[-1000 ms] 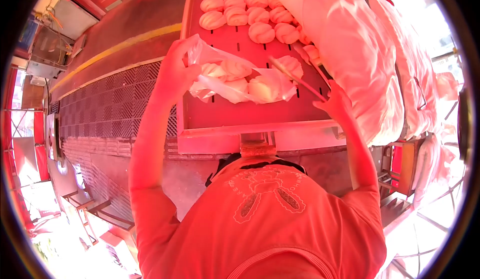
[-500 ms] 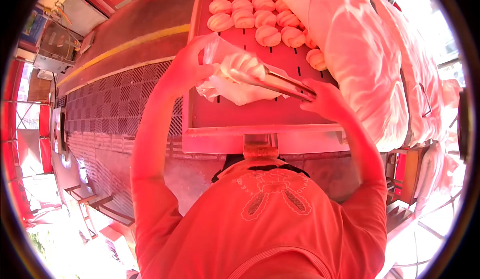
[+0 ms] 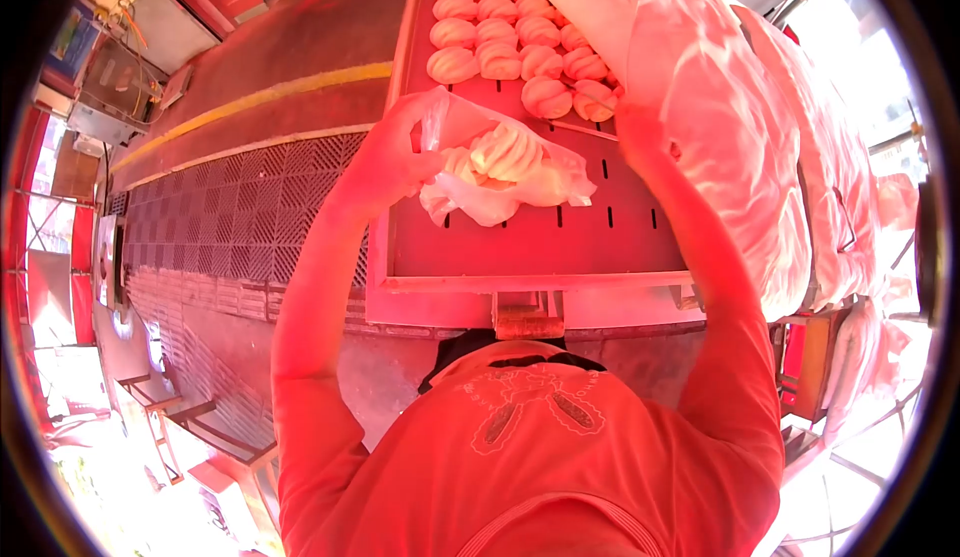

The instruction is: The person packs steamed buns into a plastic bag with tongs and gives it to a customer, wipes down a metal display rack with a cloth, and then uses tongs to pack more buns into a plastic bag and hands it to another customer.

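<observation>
Our left hand (image 3: 405, 162) is closed on the near-left edge of a clear plastic bag (image 3: 510, 199), fingers pinching it so that the mouth gapes upward above the tray (image 3: 520, 254). What has just changed is on our right: the tongs (image 3: 590, 131) have come away from the bag and now lie out toward the far side, beside the twisted buns (image 3: 547, 98). The pale, ridged bun (image 3: 510, 151) they were carrying now sits inside the bag, on top of other dough pieces, so the bag is fuller and the tongs are free of that load. Our right hand (image 3: 640, 132) is wrapped around the tongs' handle end, close against the edge of the draped cloth cover (image 3: 710, 87). Only a thin strip of metal shows from here, so we can't fairly say how wide the tips stand or whether they have hold of anything. The remaining buns sit in close rows up the far part of the tray, some running in under the cover, while the bag hangs well apart from the tray's near rim.
</observation>
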Tool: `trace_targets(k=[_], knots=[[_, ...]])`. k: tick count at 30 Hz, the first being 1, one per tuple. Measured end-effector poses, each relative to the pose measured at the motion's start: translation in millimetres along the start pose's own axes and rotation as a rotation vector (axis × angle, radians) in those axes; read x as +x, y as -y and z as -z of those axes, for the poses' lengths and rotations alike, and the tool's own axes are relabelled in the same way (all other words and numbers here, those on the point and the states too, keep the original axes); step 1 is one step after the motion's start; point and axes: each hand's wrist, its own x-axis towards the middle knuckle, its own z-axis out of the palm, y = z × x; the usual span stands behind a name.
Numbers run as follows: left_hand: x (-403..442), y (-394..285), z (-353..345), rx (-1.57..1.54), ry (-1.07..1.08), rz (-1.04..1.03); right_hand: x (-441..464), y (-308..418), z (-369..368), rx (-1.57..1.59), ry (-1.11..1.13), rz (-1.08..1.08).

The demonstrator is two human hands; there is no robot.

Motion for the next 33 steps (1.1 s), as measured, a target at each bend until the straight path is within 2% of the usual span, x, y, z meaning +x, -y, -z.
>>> trace_targets(k=[2,5,7,9,12,13,15,17,20,23,25,26,28,29,32,33], knots=[[2,-1,0,0.005,-0.001,-0.008,8,8,-14,-0.033,0.041,-0.026],[4,0,2,-0.017,-0.02,-0.016,-14,-21,0,0.477,0.109,-0.087],[7,4,7,-0.051,-0.014,0.024,-40,-27,42,1.084,0.232,-0.089],[13,7,11,-0.067,-0.018,0.036,-67,-17,95,1.296,0.216,-0.071],[20,8,12,-0.056,-0.003,0.033,-71,0,132,1.12,0.402,0.147],[22,8,12,-0.055,0.015,0.037,-67,20,147,0.874,0.493,0.137],[23,7,10,-0.023,0.011,0.028,-66,52,154,0.677,0.266,0.193],[20,7,13,0.038,-0.043,0.008,-66,54,148,0.56,0.099,0.213],[20,35,28,-0.019,-0.148,-0.062,-75,27,131,0.8,0.275,0.098],[16,38,30,0.072,-0.206,-0.015,-81,57,93,1.255,0.096,-0.147],[20,47,32,0.178,-0.264,-0.055,-73,77,57,1.312,0.044,-0.121],[21,49,34,0.233,-0.293,-0.075,-70,84,54,1.233,0.071,-0.111],[14,40,45,0.637,-0.318,-0.228,-62,94,52,1.08,0.121,-0.089],[8,37,49,0.835,-0.323,-0.295,-59,92,55,1.047,0.047,-0.031],[-13,21,46,1.284,-0.419,0.064,-39,67,82,1.939,0.219,-0.112],[-12,30,52,1.182,-0.393,-0.06,-32,65,87,2.106,0.292,-0.201]])
